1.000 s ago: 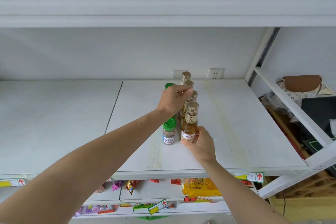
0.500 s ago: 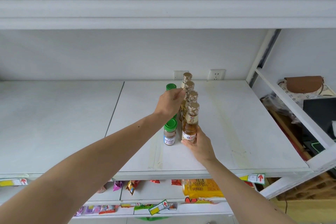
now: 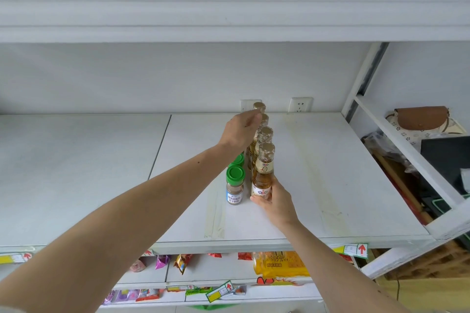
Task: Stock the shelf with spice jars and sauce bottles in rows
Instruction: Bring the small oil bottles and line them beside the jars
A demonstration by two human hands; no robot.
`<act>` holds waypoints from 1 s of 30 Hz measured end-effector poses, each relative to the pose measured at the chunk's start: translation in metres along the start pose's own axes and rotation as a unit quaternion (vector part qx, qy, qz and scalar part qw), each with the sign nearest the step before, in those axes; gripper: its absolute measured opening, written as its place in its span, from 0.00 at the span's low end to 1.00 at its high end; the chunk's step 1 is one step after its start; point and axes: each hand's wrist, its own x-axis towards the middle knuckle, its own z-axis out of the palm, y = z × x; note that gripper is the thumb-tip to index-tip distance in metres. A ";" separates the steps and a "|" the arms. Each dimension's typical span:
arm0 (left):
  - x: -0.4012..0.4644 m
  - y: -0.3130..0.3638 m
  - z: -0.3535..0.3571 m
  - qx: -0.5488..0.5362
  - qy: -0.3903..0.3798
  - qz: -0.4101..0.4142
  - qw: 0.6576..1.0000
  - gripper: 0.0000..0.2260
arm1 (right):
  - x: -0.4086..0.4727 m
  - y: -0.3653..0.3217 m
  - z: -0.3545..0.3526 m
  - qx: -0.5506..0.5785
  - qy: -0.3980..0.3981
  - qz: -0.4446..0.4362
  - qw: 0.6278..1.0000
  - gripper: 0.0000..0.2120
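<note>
While the right hand [image 3: 276, 201] curls round the front bottle [image 3: 263, 173] low on its label, the left hand [image 3: 240, 129] pinches a cap further back — four bottles in one row, two green-lidded jars [image 3: 235, 185] just beside them on the shelf [image 3: 330, 185].

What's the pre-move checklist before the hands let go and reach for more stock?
1. Front sauce bottle upright on the shelf: ok.
2. Right hand holds that bottle's base: ok.
3. Left hand on a rear bottle's cap; whether it grips or only touches: cannot tell.
4. Bottles in one straight row front to back: ok.
5. Front spice jar upright beside the bottle row: ok.
6. Spice jars behind it aligned: cannot tell, the left arm hides them.
</note>
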 end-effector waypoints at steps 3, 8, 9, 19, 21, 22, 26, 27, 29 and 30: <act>0.004 -0.001 0.002 0.020 0.003 -0.003 1.000 0.10 | 0.001 0.000 0.001 0.007 -0.001 0.002 1.000 0.32; 0.004 -0.001 0.004 0.023 0.008 -0.006 1.000 0.10 | 0.003 0.002 0.002 0.008 -0.001 -0.001 1.000 0.32; 0.004 -0.002 0.004 0.024 0.009 -0.007 1.000 0.09 | 0.004 0.001 0.002 0.007 -0.001 0.000 1.000 0.32; 0.006 0.001 0.003 0.016 0.014 -0.021 1.000 0.16 | 0.006 0.000 0.003 0.006 -0.001 0.004 1.000 0.32; 0.005 0.001 0.002 0.012 0.010 -0.020 1.000 0.15 | 0.006 -0.001 0.003 0.004 -0.001 0.006 1.000 0.32; 0.004 0.002 0.002 0.010 0.007 -0.019 1.000 0.15 | 0.005 -0.002 0.002 0.002 0.000 0.007 1.000 0.32; 0.001 0.003 0.000 -0.008 0.008 -0.013 1.000 0.13 | 0.004 -0.004 0.001 -0.010 0.006 0.011 1.000 0.32; 0.000 0.004 0.000 -0.009 0.008 -0.012 1.000 0.14 | 0.003 -0.004 0.002 -0.017 0.008 0.013 1.000 0.32; -0.001 0.005 -0.002 -0.010 0.009 -0.011 1.000 0.15 | 0.002 -0.003 0.003 -0.034 0.016 0.021 0.999 0.30; -0.001 0.005 -0.003 -0.010 0.009 -0.011 1.000 0.17 | 0.001 -0.002 0.003 -0.042 0.022 0.027 0.999 0.28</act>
